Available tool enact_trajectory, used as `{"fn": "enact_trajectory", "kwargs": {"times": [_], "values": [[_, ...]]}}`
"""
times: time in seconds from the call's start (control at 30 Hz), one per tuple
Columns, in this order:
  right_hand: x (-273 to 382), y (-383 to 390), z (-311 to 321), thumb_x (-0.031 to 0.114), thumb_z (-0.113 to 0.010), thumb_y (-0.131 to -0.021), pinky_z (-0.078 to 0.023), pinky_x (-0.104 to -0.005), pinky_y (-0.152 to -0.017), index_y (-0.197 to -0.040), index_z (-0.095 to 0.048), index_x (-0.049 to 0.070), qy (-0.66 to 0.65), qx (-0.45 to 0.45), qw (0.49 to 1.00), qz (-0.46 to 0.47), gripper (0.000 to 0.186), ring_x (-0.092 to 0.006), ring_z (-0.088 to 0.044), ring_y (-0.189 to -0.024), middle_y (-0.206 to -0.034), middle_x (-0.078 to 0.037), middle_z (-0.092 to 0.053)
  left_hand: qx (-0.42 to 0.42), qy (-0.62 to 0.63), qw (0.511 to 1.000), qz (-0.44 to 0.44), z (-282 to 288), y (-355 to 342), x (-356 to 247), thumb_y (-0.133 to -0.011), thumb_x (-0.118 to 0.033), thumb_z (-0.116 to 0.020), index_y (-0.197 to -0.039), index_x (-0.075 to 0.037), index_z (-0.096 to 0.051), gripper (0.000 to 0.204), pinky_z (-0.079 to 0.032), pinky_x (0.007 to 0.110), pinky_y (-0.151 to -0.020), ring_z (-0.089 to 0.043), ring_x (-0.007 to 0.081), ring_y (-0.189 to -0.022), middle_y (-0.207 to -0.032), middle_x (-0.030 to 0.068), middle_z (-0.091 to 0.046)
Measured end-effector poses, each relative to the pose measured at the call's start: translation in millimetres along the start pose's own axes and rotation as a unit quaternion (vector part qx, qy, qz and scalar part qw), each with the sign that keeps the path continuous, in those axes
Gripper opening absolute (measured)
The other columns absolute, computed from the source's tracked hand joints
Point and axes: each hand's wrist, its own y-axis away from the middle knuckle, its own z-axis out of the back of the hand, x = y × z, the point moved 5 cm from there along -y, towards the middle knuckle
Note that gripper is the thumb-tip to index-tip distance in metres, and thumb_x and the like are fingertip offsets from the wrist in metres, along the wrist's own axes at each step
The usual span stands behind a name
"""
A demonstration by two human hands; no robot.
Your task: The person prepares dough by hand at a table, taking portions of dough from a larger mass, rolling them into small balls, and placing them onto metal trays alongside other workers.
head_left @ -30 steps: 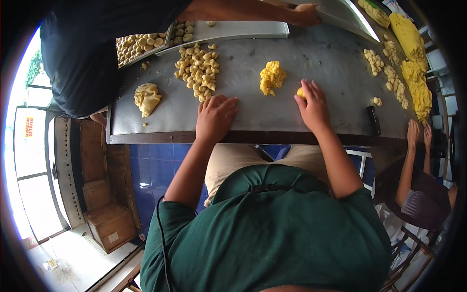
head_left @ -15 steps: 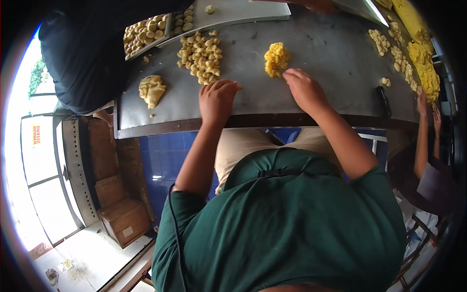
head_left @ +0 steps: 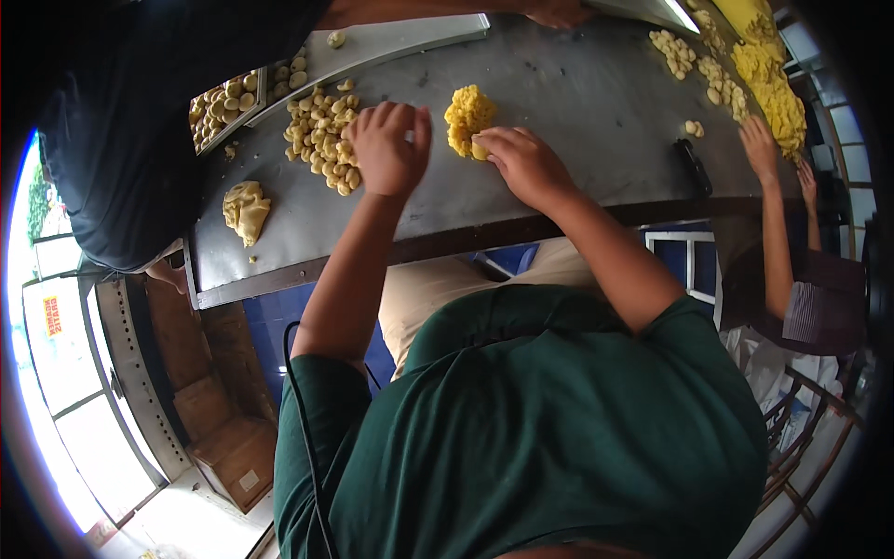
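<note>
Standing at the far left, a person in dark clothes has one arm along the far side of the table. Beside that person, round dough balls crowd a metal tray, and a folded lump of pale dough sits nearer the front edge with a crumb just below it. A second tray lies behind, with a few balls at its left end. Next comes a loose pile of small dough pieces, cream-coloured and heaped together. The left hand is at the pile's right side, back upward and fingers curled; whether it holds anything cannot be told. Farther right, a crumbly yellow mound rests on the bare metal. The right hand is at the mound's lower right edge, thumb and fingers pinched on a small yellow piece. The first person's hand shows at the top. A black object lies near the front edge, below clusters of pale dough pieces. At the far right, another person's hands are by a large yellow mass.
</note>
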Motion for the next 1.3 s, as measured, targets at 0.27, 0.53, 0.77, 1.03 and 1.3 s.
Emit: {"fn": "enact_trajectory", "kwargs": {"times": [0.27,0.53,0.77,1.03,1.3], "values": [[-26.7,14.3,14.1,0.017,-0.070,-0.093,-0.042,-0.0456,-0.113,-0.147,-0.055,0.008,0.061,-0.020,0.996,-0.057,0.057,-0.0327,-0.055,-0.132,-0.145,-0.014,-0.058,-0.011,-0.021,0.999,0.046,-32.0,15.9,34.5,-0.088,-0.026,-0.065,-0.082,-0.014,-0.066,0.013,-0.043,0.045,-0.087,-0.061,0.0307,-0.090,-0.083,0.0064,-0.062],[-38.6,16.1,18.2,0.017,-0.078,-0.089,-0.047,-0.0441,-0.105,-0.143,-0.061,0.014,0.086,-0.079,0.991,-0.064,0.057,-0.0304,-0.062,-0.119,-0.132,-0.010,-0.066,0.065,0.043,0.995,-0.065,-4.9,39.4,-0.2,-0.089,-0.017,-0.059,-0.082,-0.010,-0.062,0.010,-0.042,0.046,-0.084,-0.058,0.0345,-0.087,-0.085,0.0101,-0.061],[-34.6,12.7,18.2,0.017,-0.076,-0.091,-0.049,-0.0426,-0.103,-0.141,-0.062,0.013,-0.003,-0.090,0.994,-0.067,0.052,-0.0306,-0.063,-0.115,-0.130,-0.009,-0.067,0.125,-0.123,0.972,0.157,42.2,81.6,42.3,-0.099,-0.038,-0.065,-0.093,-0.015,-0.072,0.024,-0.044,0.046,-0.091,-0.064,0.0302,-0.100,-0.094,0.0056,-0.069],[-36.8,12.2,20.3,0.024,-0.075,-0.094,-0.047,-0.0449,-0.106,-0.136,-0.067,0.017,0.082,-0.041,0.990,-0.106,0.043,-0.0293,-0.062,-0.119,-0.125,-0.008,-0.070,0.204,-0.069,0.964,0.154,31.1,88.8,47.5,-0.102,-0.031,-0.063,-0.113,-0.015,-0.065,0.019,-0.044,0.048,-0.095,-0.065,0.0324,-0.104,-0.106,0.0040,-0.071],[13.2,10.2,40.7,0.012,-0.083,-0.086,-0.059,-0.0402,-0.086,-0.122,-0.069,0.011,-0.139,-0.150,0.973,-0.106,0.038,-0.0306,-0.073,-0.098,-0.113,-0.011,-0.075,0.099,0.550,0.673,0.484,20.9,112.3,27.9,-0.113,-0.036,-0.047,-0.146,-0.002,-0.049,0.047,-0.054,0.041,-0.102,-0.066,0.0298,-0.122,-0.135,0.0161,-0.064]]}}
